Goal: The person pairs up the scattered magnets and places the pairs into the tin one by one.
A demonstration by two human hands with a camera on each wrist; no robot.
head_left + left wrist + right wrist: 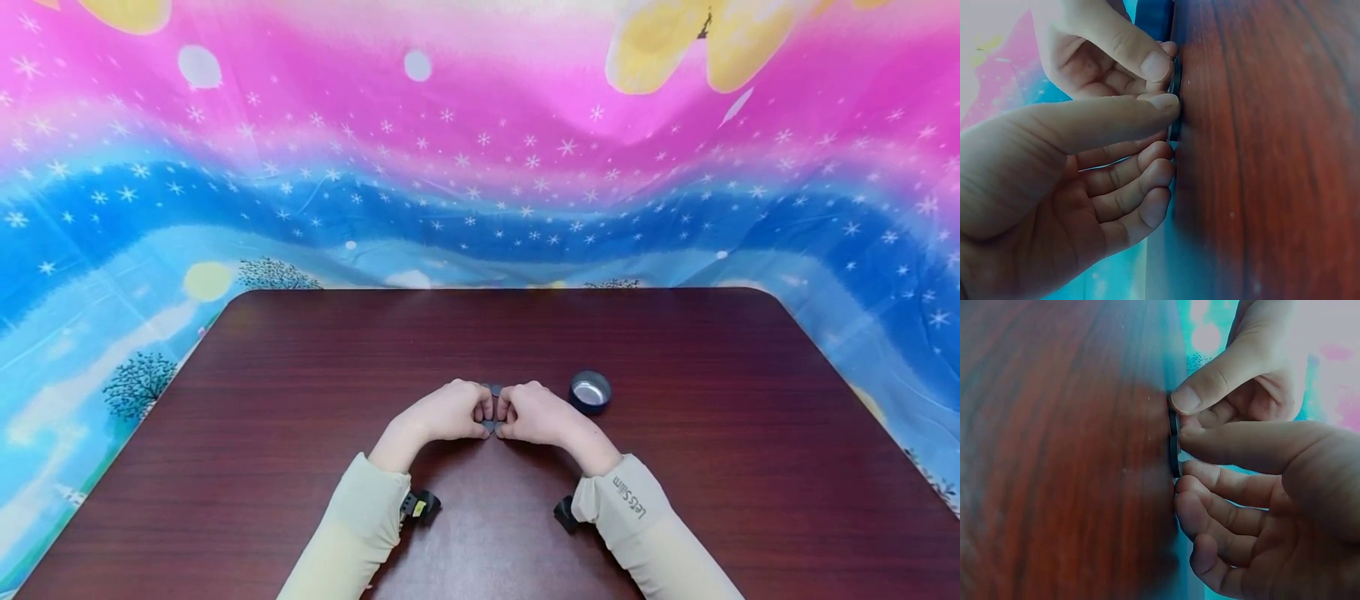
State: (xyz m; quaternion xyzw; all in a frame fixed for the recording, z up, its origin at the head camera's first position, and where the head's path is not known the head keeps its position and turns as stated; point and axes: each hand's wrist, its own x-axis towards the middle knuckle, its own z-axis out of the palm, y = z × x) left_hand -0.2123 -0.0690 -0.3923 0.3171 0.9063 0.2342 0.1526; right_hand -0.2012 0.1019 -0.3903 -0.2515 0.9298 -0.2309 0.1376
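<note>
Left hand (454, 410) and right hand (536, 412), side by side, each pinch a thin dark piece (1175, 457) in a narrow grip; both pieces lie flat along the table (720, 400), long axis unclear.

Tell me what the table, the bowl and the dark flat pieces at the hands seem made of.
Table: wood or wood-look laminate, glossy, judging by grain lines and sheen.
Bowl: probably metal, given its silvery, shiny inside; the outside is dark.
Dark flat pieces: perhaps plastic or metal; smooth-looking edges leave it open.
</note>
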